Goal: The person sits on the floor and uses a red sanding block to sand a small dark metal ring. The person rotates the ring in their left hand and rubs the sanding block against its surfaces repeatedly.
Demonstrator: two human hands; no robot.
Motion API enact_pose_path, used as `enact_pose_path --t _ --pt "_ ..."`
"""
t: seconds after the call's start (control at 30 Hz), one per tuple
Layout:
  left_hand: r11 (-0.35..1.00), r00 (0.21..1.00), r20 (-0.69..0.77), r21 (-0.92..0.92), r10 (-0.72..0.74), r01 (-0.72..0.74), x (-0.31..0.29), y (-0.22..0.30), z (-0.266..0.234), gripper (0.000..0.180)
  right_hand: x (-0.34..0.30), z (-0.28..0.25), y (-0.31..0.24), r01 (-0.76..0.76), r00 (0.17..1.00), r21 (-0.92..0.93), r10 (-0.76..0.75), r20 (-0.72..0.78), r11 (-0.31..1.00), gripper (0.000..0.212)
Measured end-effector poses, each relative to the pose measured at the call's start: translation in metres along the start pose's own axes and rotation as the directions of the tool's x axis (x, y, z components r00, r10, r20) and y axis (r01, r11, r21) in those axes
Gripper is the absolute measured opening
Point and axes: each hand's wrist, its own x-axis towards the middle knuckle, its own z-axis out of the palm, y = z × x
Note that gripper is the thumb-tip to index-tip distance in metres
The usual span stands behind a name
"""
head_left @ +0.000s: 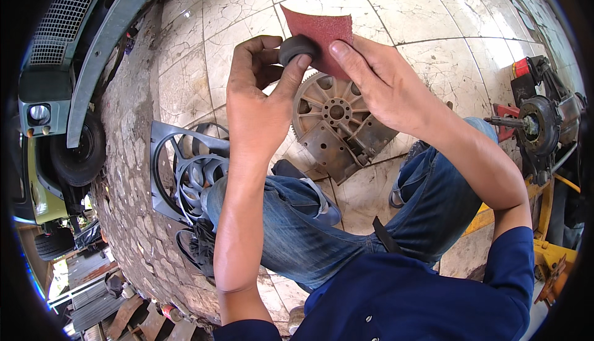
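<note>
The left hand [257,103] is clenched around a small dark grey round part [297,47], pinching it between thumb and fingertips. The right hand [377,87] grasps a sheet of reddish-brown sandpaper [318,31], its forefinger pressing the sheet against the round part. Both hands are raised above a rusty toothed flywheel [334,124] that lies flat on the cracked tile floor [383,7].

No real container shows. The nearest thing to one is a grey fan shroud [167,168], lying on the floor left of the flywheel, with a black ring and blades set inside its round opening.

Much is covered. The left hand hides most of the round part, so its shape beyond a rounded end cannot be made out. The right hand covers the lower edge of the sandpaper and the upper right of the flywheel. The person's knees in blue jeans [303,229] overlap the flywheel's lower edge and the right side of the shroud. Far left of the flywheel, a vehicle's front with grille [62,13] and tyre [80,149] is cut by the rim. Far right of it, a machine with a shaft and red parts [535,118] is bent and partly cut off too.
</note>
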Motion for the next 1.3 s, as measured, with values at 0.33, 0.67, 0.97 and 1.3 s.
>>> enact_pose_path --t 0.33,0.67,0.97,1.3 --pt "0.964 0.991 0.066 -0.230 -0.119 0.132 0.002 0.007 0.000 0.040 0.004 -0.001 -0.006 0.216 0.975 -0.210 -0.222 -0.005 0.954 0.032" --pt "0.985 0.994 0.083 -0.157 -0.065 0.077 -0.006 0.008 0.007 0.038 0.002 -0.005 -0.010 0.153 0.988 -0.194 -0.145 0.052 0.969 0.040" --pt "0.982 0.997 0.053 -0.174 -0.064 0.072 -0.002 0.005 0.006 0.037 0.003 -0.005 -0.014 0.084 0.996 -0.218 -0.073 0.059 0.972 0.039" --pt "0.992 0.995 0.089 -0.120 0.052 -0.042 -0.004 0.005 0.008 0.036 0.004 -0.006 -0.014 -0.030 0.999 -0.113 0.034 0.038 0.993 0.038"
